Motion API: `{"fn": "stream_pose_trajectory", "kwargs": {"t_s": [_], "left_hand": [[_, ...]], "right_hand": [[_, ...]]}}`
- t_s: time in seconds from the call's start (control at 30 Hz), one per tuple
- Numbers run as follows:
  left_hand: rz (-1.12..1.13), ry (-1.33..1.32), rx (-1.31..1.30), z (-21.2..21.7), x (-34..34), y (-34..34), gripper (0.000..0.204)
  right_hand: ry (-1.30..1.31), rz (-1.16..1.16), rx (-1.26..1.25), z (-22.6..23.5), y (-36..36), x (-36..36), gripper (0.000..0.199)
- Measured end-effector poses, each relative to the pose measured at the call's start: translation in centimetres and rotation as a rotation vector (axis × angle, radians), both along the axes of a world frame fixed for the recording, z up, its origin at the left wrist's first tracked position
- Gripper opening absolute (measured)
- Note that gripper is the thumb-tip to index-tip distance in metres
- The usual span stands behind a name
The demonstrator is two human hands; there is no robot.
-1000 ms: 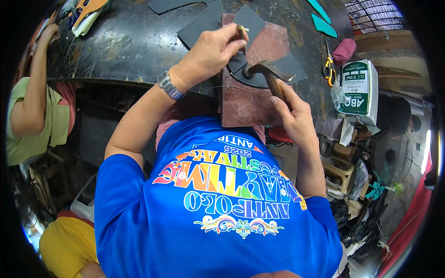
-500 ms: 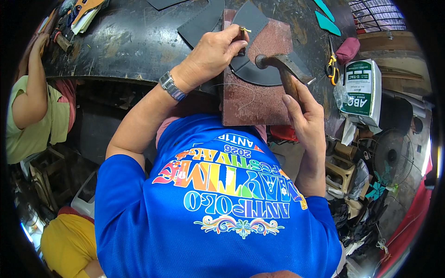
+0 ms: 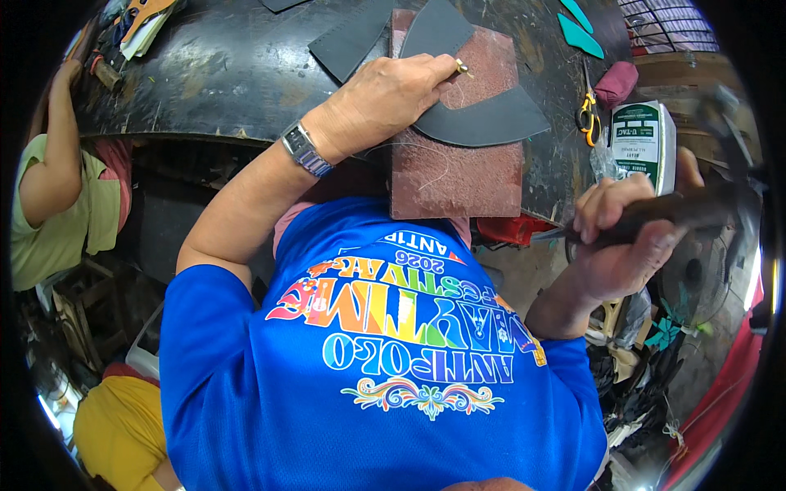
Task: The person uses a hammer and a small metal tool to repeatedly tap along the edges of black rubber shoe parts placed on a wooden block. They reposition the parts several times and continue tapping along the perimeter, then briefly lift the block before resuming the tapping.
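Hammer (image 3: 706, 204) in right grip (image 3: 618, 263), brass-ended tool (image 3: 461, 65) in left grip (image 3: 389, 96).

Seeing plain dark grey on the curved piece (image 3: 483, 119), mottled reddish-brown on the board (image 3: 458, 184), dark brown on the hammer handle (image 3: 692, 209), brass-yellow on the tool tip (image 3: 462, 65). Black with brownish scuffs on the bench (image 3: 237, 78). Teal on the cutouts (image 3: 581, 38), yellow-orange and black on the scissors (image 3: 588, 121), green and white on the carton (image 3: 643, 135). Blue with rainbow lettering and scrollwork on the shirt (image 3: 368, 450).

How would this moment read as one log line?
left hand: pinching brass-coloured piece over red-brown board | right hand: gripping hammer, clear of board | dark curved piece: on board, overhanging right edge
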State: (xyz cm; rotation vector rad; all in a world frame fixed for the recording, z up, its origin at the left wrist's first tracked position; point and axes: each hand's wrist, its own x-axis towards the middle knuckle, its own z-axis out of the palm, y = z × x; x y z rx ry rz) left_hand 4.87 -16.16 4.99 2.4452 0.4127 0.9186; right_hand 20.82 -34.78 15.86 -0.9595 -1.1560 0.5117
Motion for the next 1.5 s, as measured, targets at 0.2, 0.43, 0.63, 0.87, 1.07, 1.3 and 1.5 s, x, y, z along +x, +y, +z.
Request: {"fn": "stream_pose_trajectory", "kwargs": {"t_s": [0.2, 0.43, 0.63, 0.87, 1.07, 1.3, 1.5], "left_hand": [[0.002, -0.033, -0.01, 0.1, -0.2, -0.2, 0.016], [0.028, -0.042, -0.285, -0.3, -0.4, 0.7, 0.018], [-0.028, -0.139, -0.574, -1.1, -0.5, 1.4, 0.017], [0.037, -0.046, -0.421, -1.1, -0.6, 1.1, 0.014], [0.04, -0.047, -0.412, -0.8, -0.7, 0.7, 0.014], [0.039, -0.047, -0.348, -0.8, -0.6, 0.8, 0.014], [0.038, -0.024, -0.208, -0.5, -0.5, 0.5, 0.015]], "right_hand": [[-0.626, -0.144, -0.587, -1.5, 0.9, 0.7, 0.034], [-0.775, -0.093, -0.861, -4.2, 0.3, 0.4, 0.038], [-0.647, -0.071, -0.869, -5.2, -0.2, 1.2, 0.039], [-0.539, -0.13, -0.746, -3.4, -0.7, 1.8, 0.046], [-0.467, -0.152, -0.761, -3.0, -1.0, 1.8, 0.039], [-0.482, -0.124, -0.752, -3.5, -1.2, 2.1, 0.042], [-0.417, -0.127, -0.741, -2.8, -0.5, 1.5, 0.039]]}}
